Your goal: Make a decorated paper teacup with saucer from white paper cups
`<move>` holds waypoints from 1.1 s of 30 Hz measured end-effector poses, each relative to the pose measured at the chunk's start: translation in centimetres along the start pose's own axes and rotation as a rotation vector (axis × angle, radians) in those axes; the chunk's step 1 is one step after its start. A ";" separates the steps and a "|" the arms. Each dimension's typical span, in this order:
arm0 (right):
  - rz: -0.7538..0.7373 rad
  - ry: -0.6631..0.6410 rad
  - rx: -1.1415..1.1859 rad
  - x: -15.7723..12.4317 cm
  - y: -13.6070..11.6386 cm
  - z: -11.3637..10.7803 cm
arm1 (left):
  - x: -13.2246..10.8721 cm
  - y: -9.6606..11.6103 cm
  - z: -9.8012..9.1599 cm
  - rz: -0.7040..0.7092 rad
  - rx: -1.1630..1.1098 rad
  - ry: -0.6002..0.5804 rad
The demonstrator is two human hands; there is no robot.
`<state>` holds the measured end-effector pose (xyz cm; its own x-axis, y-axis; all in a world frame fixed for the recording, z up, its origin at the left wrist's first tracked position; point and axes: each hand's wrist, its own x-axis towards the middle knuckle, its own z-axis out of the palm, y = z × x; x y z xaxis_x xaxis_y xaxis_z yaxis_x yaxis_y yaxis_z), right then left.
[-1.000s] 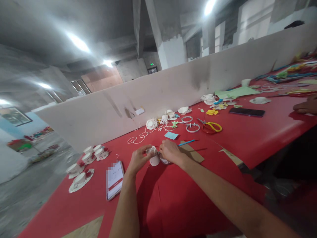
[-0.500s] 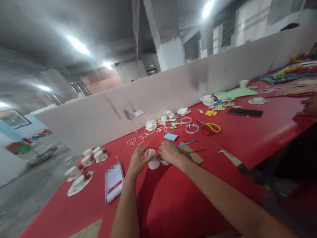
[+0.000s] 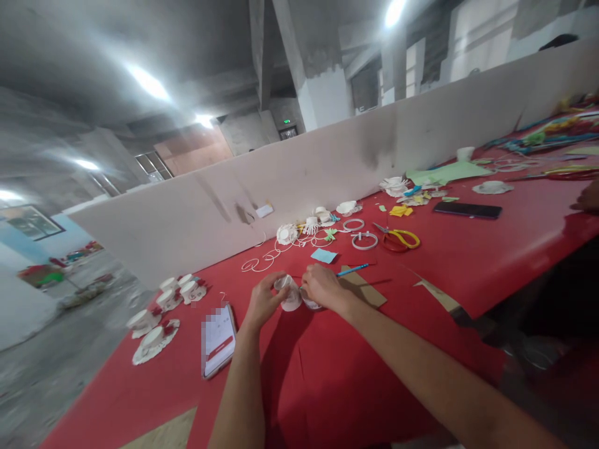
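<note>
A small white paper cup (image 3: 292, 299) stands, slightly tilted, on the red table covering before me. My left hand (image 3: 266, 302) is closed around its left side, with fingers at the rim and thumb across the front. Close on the right, my right hand (image 3: 322, 287) has its fingers bent together over a second white, rounded piece (image 3: 309, 303). That piece is mostly hidden under the fingers, so its kind and what the fingertips pinch cannot be made out. Beyond my right hand lie a blue pencil (image 3: 352, 270) and a brown card (image 3: 364, 288).
A phone (image 3: 219, 343) lies left of my left forearm. Several decorated paper cups (image 3: 169, 299) stand at the left edge. Yellow-handled scissors (image 3: 397, 238), tape rings (image 3: 364, 241) and a blue paper piece (image 3: 324, 255) lie farther back. A white partition (image 3: 327, 162) borders the table; another person's hand (image 3: 586, 198) is at right.
My left hand has closed in on the cup, and the cup has tipped a little. The right hand stays almost where it was. The whole view has shifted slightly.
</note>
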<state>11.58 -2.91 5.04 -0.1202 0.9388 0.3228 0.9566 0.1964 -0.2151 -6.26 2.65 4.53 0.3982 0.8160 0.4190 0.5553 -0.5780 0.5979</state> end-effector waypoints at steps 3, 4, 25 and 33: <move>-0.005 0.006 0.002 0.0 0.0 0.0 | 0.0 0.1 0.0 -0.002 -0.036 -0.001; -0.007 0.009 0.002 -0.1 0.1 0.0 | 0.0 0.1 0.0 -0.001 -0.036 -0.004; -0.098 0.066 -0.219 -2.3 6.6 -1.0 | 0.9 -0.1 0.1 -0.373 -0.899 0.449; -0.055 0.060 -0.347 0.8 15.6 -6.5 | 0.5 0.3 0.7 -0.498 -1.121 0.372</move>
<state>28.14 -0.88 7.91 -0.1681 0.9093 0.3807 0.9836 0.1290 0.1264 -5.35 2.83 4.40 -0.0019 0.9991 0.0419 -0.4027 -0.0391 0.9145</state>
